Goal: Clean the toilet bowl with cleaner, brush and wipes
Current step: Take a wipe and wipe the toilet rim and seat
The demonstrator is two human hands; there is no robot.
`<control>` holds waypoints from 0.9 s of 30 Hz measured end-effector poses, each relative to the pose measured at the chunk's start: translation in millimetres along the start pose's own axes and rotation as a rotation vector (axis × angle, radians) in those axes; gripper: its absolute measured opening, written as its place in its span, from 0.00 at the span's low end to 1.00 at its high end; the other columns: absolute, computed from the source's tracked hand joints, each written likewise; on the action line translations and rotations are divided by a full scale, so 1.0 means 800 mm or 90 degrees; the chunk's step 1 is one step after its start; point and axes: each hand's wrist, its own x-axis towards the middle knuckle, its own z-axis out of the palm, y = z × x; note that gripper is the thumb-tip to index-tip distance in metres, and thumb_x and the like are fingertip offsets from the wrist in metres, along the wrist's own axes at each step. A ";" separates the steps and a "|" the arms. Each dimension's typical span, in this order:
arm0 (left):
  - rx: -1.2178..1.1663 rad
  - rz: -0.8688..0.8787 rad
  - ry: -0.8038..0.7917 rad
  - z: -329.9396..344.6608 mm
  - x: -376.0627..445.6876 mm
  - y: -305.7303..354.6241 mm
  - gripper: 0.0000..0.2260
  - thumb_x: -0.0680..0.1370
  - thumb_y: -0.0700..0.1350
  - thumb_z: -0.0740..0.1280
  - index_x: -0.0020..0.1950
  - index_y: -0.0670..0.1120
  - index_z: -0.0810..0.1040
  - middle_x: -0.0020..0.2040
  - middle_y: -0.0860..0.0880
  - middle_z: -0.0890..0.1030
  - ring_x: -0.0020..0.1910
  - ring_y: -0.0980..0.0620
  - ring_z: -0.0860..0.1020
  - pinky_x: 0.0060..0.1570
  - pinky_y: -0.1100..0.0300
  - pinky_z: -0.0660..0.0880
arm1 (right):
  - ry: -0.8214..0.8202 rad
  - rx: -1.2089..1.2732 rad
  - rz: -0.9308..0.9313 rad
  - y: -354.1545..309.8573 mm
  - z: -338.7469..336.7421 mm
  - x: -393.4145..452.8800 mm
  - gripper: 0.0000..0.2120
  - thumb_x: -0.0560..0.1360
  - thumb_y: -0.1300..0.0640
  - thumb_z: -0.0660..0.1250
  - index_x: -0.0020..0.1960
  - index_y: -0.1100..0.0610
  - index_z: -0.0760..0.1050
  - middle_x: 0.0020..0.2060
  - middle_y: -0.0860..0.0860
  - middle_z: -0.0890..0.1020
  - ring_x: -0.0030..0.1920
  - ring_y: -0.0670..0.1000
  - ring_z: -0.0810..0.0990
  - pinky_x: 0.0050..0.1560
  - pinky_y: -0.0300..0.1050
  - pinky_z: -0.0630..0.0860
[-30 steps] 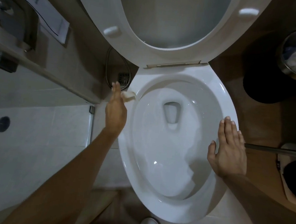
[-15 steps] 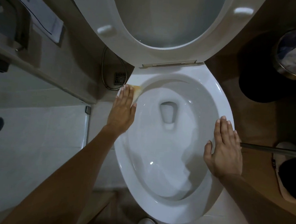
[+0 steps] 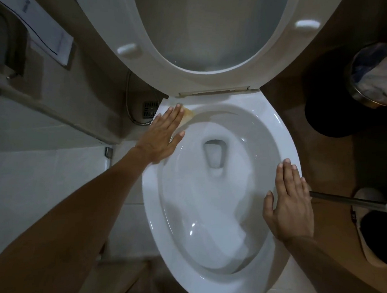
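Left hand (image 3: 163, 132) flat, fingers straight, pressing a wipe (image 3: 186, 119) on the toilet bowl (image 3: 278, 129) rim at 11 o'clock. Right hand (image 3: 289, 203) flat, grasping nothing, on rim at 3 o'clock.

counts: 1 toilet bowl (image 3: 278, 134), 1 raised seat (image 3: 150, 29), 2 hands – left hand (image 3: 162, 132), right hand (image 3: 289, 205), 1 wipe (image 3: 186, 118), 1 brush handle (image 3: 344, 200), 1 waste bin (image 3: 380, 77), 1 floor drain (image 3: 149, 109), 2 seat bumpers.

no readable txt, paper sheet (image 3: 39, 29) on left wall has print, too blurry
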 end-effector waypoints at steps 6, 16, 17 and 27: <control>0.000 0.002 -0.012 0.006 -0.029 -0.008 0.28 0.80 0.59 0.40 0.78 0.49 0.39 0.78 0.53 0.38 0.76 0.57 0.37 0.73 0.57 0.38 | 0.002 0.013 0.003 -0.001 0.000 0.000 0.34 0.74 0.52 0.52 0.78 0.61 0.53 0.77 0.55 0.54 0.77 0.52 0.52 0.76 0.51 0.50; -0.043 -0.113 0.040 0.008 -0.037 0.011 0.32 0.79 0.61 0.37 0.78 0.44 0.40 0.77 0.50 0.38 0.76 0.54 0.37 0.73 0.59 0.37 | -0.006 0.018 0.003 -0.001 -0.001 0.001 0.34 0.74 0.52 0.52 0.77 0.61 0.54 0.77 0.55 0.54 0.77 0.52 0.52 0.76 0.51 0.50; -0.047 -0.129 0.042 0.013 -0.036 0.016 0.32 0.79 0.61 0.38 0.78 0.44 0.40 0.78 0.48 0.39 0.76 0.53 0.38 0.74 0.58 0.38 | -0.007 0.019 0.004 -0.001 -0.001 0.000 0.34 0.74 0.52 0.52 0.77 0.61 0.54 0.77 0.55 0.54 0.77 0.52 0.52 0.76 0.51 0.50; 0.035 -0.016 0.027 0.010 -0.005 0.000 0.29 0.80 0.59 0.41 0.78 0.47 0.41 0.78 0.49 0.42 0.77 0.52 0.41 0.74 0.53 0.43 | -0.008 0.020 0.005 -0.001 -0.001 0.000 0.34 0.74 0.52 0.53 0.78 0.61 0.54 0.78 0.54 0.54 0.77 0.51 0.51 0.76 0.50 0.48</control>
